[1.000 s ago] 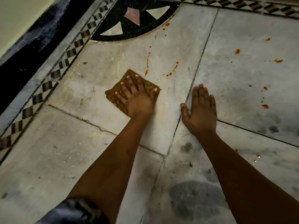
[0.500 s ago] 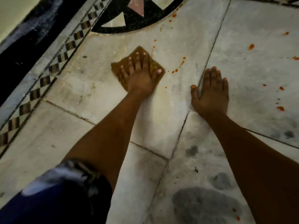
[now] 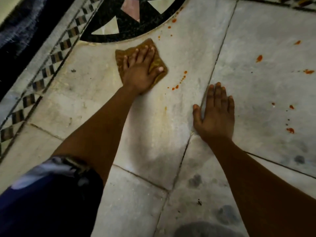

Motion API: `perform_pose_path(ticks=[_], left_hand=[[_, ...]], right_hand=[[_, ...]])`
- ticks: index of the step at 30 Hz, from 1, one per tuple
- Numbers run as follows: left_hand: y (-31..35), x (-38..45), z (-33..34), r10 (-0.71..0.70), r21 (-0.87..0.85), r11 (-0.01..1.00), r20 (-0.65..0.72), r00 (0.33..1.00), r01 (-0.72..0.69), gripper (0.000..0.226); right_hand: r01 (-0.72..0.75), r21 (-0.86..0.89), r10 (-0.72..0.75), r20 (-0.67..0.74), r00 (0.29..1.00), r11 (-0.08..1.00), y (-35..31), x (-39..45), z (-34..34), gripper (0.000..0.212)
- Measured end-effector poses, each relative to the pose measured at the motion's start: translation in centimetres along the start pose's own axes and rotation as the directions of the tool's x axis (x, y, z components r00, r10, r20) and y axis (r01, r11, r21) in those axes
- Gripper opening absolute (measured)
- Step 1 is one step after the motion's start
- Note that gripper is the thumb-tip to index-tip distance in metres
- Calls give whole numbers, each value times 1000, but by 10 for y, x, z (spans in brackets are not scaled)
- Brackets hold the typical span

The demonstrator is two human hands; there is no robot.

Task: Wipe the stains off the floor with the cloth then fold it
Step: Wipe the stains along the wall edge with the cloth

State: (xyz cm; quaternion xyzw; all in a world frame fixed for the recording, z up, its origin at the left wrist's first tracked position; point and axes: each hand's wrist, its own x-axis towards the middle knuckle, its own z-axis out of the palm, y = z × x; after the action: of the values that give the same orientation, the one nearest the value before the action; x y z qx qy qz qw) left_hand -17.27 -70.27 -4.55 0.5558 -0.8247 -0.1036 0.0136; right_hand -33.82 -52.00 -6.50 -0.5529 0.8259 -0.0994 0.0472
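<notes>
A folded brown-yellow cloth [image 3: 122, 56] lies flat on the pale marble floor [image 3: 150, 134], just below a black curved inlay. My left hand [image 3: 138, 71] presses down on it with straight, spread fingers. My right hand [image 3: 216, 115] rests flat on the floor to the right, across a tile joint, holding nothing. Orange-red stains [image 3: 181, 80] dot the tile right of the cloth. More stains [image 3: 259, 58] are scattered on the tile at the far right, and small drops [image 3: 173, 20] sit near the inlay's edge.
A black-and-white inlay [image 3: 119, 23] fills the top centre. A checkered border strip [image 3: 42, 79] runs diagonally along the left beside a dark band [image 3: 20, 31]. Dark grey smudges [image 3: 225, 214] mark the tiles near the bottom. My dark sleeve [image 3: 42, 194] covers the lower left.
My left hand has pushed the cloth away from me, up toward the black inlay, passing over the streak of stains. My right hand has stayed flat on the floor.
</notes>
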Motion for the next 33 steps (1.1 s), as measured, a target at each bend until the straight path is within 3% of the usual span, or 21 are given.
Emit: perform_pose_path(ticks=[6, 13, 16, 20, 22, 25, 27, 30, 33], left_hand=[[-18, -60, 2, 304, -11, 953, -12, 953, -304, 77], [-21, 62, -8, 42, -2, 999, -34, 999, -42, 76], [6, 79, -5, 95, 11, 995, -22, 995, -95, 73], [-8, 34, -3, 363, -7, 932, 6, 932, -363, 82], [-26, 33, -6, 343, 2, 939, -14, 939, -343, 91], [-26, 75, -11, 113, -13, 993, -38, 993, -114, 95], [-10, 110, -14, 37, -21, 999, -8, 999, -37, 91], [25, 141, -12, 88, -2, 996, 12, 996, -88, 81], [37, 127, -5, 263, 19, 964, 17, 965, -264, 87]], right_hand=[[1, 5, -1, -1, 1000, 1000, -2, -4, -1, 76], [-13, 6, 14, -34, 999, 1000, -1, -1, 2, 73], [-8, 7, 8, -29, 1000, 1000, -1, 0, 0, 73], [-6, 1, 6, -28, 1000, 1000, -1, -1, -1, 72], [-14, 3, 14, -25, 1000, 1000, -1, 0, -1, 71], [-19, -1, 19, -24, 1000, 1000, -1, 0, -2, 71], [-21, 1, 21, -22, 1000, 1000, -2, 0, -1, 71], [-20, 1, 20, -21, 1000, 1000, -2, 1, -1, 71], [-27, 2, 27, -16, 1000, 1000, -2, 0, -2, 70]])
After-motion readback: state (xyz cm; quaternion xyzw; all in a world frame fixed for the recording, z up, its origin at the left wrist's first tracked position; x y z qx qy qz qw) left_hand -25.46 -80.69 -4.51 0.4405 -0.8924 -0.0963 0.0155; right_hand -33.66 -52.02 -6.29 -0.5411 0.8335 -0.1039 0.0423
